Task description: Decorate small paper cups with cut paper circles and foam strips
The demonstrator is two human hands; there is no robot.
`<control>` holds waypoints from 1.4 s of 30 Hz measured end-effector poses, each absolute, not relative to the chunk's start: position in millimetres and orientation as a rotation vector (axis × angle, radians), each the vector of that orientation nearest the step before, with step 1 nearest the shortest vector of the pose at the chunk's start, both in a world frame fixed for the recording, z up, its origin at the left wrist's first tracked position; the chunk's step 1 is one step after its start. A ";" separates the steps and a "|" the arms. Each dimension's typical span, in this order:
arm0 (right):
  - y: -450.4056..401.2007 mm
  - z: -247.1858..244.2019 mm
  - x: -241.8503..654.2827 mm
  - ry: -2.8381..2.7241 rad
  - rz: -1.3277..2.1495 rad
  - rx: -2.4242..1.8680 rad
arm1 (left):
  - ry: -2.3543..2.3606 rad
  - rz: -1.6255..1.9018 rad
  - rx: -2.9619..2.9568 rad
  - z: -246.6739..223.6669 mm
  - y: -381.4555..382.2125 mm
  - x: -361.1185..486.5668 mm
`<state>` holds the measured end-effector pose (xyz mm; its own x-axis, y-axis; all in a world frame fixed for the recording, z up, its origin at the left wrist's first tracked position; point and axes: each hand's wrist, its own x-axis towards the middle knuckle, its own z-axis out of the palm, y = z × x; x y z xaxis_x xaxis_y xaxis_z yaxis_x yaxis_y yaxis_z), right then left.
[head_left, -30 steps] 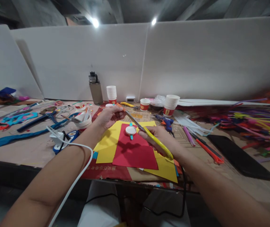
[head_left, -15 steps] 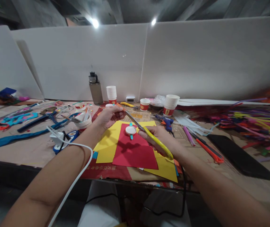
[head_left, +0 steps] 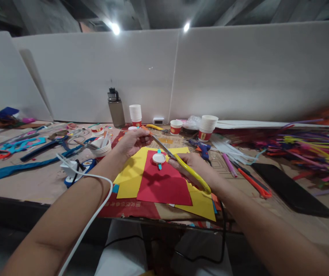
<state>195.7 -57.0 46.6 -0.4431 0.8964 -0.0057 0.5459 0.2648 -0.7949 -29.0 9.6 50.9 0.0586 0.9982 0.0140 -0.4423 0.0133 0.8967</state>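
My left hand (head_left: 137, 141) pinches a small orange piece (head_left: 146, 128), which looks like paper, above the back of the paper stack. In my right hand (head_left: 191, 166) are yellow-handled scissors (head_left: 185, 165), their blades pointing up and left so the tips reach the orange piece. Whether the blades are parted is hard to make out. Below both hands a red sheet (head_left: 164, 188) lies on yellow sheets (head_left: 129, 174). On the red sheet rests a round white piece (head_left: 159, 158), like a cut cup bottom, with a blue strip (head_left: 160, 167) showing at its front and back.
Stacked paper cups (head_left: 208, 126), a bottle (head_left: 116, 109) and a blue glue gun (head_left: 204, 148) stand or lie behind. A phone (head_left: 292, 189) and red-handled cutter (head_left: 256, 182) are on the right. A white cable (head_left: 95, 214) crosses my left forearm.
Both hands, the orange piece and the scissors keep nearly the same place. Only a very slight shift of the whole view shows.
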 end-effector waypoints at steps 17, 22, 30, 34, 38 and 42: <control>-58.8 51.4 195.6 -2.126 0.991 -1.310 | 0.837 1.344 0.892 53.3 8.1 -27.8; -58.4 52.8 196.2 -2.147 0.969 -1.308 | 0.836 1.345 0.892 51.8 9.5 -28.4; -58.3 53.4 195.7 -2.162 0.916 -1.296 | 0.821 1.340 0.897 51.2 9.9 -29.0; -59.1 54.2 195.4 -2.152 0.910 -1.302 | 0.837 1.339 0.905 51.5 9.0 -28.8; -59.6 55.3 195.9 -2.166 0.905 -1.306 | 0.834 1.337 0.918 49.8 10.9 -30.1; -58.6 54.7 196.1 -2.178 0.910 -1.329 | 0.824 1.322 0.928 48.1 12.8 -31.0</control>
